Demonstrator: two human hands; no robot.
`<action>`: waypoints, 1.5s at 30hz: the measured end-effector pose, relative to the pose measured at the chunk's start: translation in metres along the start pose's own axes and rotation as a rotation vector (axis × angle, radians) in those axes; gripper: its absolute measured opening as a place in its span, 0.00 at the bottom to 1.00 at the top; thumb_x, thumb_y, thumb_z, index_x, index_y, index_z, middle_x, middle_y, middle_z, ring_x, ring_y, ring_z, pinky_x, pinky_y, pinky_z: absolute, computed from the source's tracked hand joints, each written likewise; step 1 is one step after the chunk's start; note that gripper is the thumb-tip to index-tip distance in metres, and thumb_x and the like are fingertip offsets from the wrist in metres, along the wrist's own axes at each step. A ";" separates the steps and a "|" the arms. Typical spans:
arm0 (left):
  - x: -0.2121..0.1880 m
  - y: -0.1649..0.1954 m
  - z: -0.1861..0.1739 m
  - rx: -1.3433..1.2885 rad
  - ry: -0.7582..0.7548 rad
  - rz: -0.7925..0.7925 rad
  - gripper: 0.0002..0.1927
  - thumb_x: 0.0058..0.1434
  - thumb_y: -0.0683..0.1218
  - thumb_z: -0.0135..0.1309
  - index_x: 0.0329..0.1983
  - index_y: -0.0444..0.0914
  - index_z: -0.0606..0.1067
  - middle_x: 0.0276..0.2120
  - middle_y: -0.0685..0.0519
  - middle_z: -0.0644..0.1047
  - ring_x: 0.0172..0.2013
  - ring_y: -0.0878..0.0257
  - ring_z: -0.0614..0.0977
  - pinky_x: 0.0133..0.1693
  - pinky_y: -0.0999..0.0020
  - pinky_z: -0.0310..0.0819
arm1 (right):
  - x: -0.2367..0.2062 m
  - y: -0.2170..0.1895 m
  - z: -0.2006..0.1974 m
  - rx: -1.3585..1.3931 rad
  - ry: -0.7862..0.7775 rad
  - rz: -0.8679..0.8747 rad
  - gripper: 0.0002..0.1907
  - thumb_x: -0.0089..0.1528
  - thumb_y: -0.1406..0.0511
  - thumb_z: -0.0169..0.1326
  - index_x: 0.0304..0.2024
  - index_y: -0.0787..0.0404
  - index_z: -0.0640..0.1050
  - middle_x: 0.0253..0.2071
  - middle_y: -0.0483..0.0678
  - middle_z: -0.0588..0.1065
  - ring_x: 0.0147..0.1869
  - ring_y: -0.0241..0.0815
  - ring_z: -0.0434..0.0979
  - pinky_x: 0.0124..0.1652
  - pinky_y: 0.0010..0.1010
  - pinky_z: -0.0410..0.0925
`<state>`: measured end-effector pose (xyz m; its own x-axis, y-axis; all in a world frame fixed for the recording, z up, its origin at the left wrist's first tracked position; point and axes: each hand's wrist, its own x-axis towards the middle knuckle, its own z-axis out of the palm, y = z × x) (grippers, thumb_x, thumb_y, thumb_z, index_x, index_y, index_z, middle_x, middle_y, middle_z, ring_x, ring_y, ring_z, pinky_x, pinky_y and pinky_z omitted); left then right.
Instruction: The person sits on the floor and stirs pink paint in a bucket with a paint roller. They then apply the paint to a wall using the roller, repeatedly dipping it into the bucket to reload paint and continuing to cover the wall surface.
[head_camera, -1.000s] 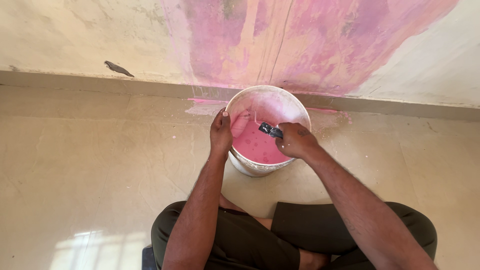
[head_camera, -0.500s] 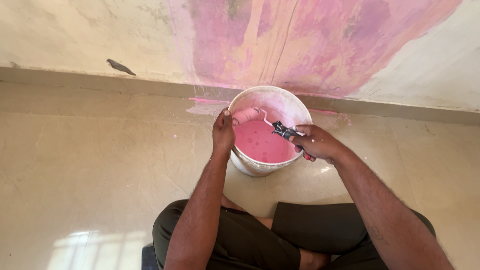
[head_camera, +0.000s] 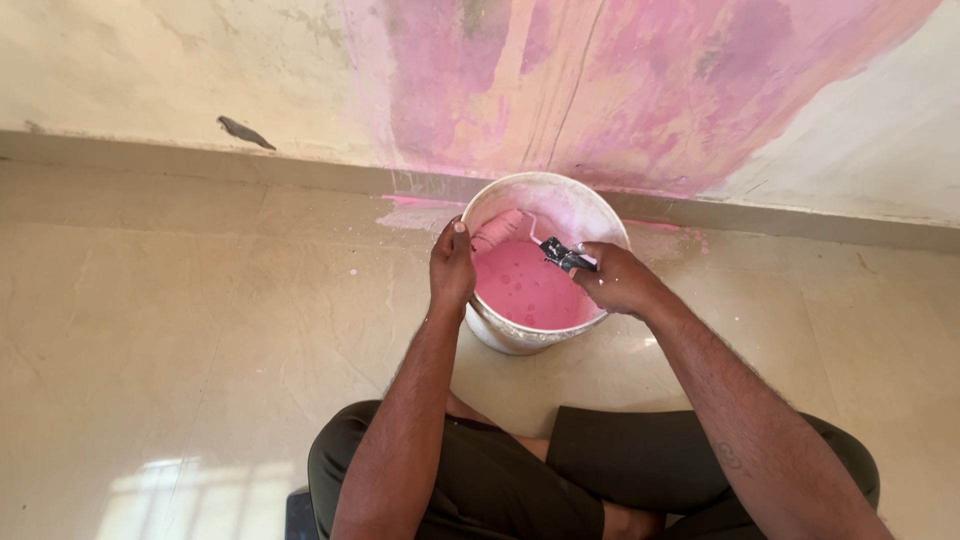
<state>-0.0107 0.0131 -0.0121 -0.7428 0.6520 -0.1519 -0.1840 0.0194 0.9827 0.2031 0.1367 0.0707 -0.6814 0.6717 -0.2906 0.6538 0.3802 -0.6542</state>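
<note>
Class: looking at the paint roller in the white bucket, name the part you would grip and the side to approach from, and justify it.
Grip the paint roller by its dark handle, coming from the right, where the right hand holds it. The pink sleeve end is wet and leans on the far-left wall of the bucket; the left hand steadies the rim.

One white bucket (head_camera: 545, 262) at upper centre, one pink paint roller (head_camera: 500, 230) inside it, two hands — left hand (head_camera: 452, 268), right hand (head_camera: 617, 280) — at its rim.

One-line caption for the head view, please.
Seated person's left hand grips the rim of a white bucket of pink paint while the right hand holds a small paint roller inside it.
</note>
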 end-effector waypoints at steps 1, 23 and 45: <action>-0.001 0.000 0.000 -0.021 -0.006 0.019 0.26 0.74 0.56 0.39 0.67 0.37 0.72 0.53 0.46 0.79 0.53 0.59 0.77 0.58 0.64 0.68 | 0.000 0.000 0.001 -0.050 0.026 -0.027 0.27 0.61 0.61 0.57 0.61 0.65 0.72 0.33 0.56 0.80 0.34 0.46 0.81 0.37 0.38 0.72; -0.002 0.000 0.000 -0.064 -0.015 0.023 0.26 0.73 0.55 0.40 0.67 0.36 0.70 0.54 0.47 0.79 0.55 0.61 0.77 0.57 0.66 0.69 | 0.004 -0.014 0.028 -0.305 0.028 -0.023 0.14 0.61 0.62 0.53 0.48 0.60 0.78 0.42 0.59 0.80 0.50 0.59 0.80 0.51 0.47 0.70; 0.000 0.000 -0.004 -0.051 -0.013 -0.013 0.25 0.73 0.54 0.40 0.68 0.37 0.69 0.57 0.49 0.78 0.57 0.62 0.76 0.59 0.66 0.67 | -0.008 -0.028 0.021 -0.234 0.068 -0.065 0.17 0.59 0.64 0.54 0.51 0.59 0.76 0.39 0.58 0.80 0.46 0.57 0.81 0.48 0.45 0.71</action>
<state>-0.0138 0.0101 -0.0129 -0.7321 0.6615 -0.1625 -0.2258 -0.0106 0.9741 0.1835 0.1069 0.0766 -0.7063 0.6791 -0.2001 0.6729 0.5560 -0.4880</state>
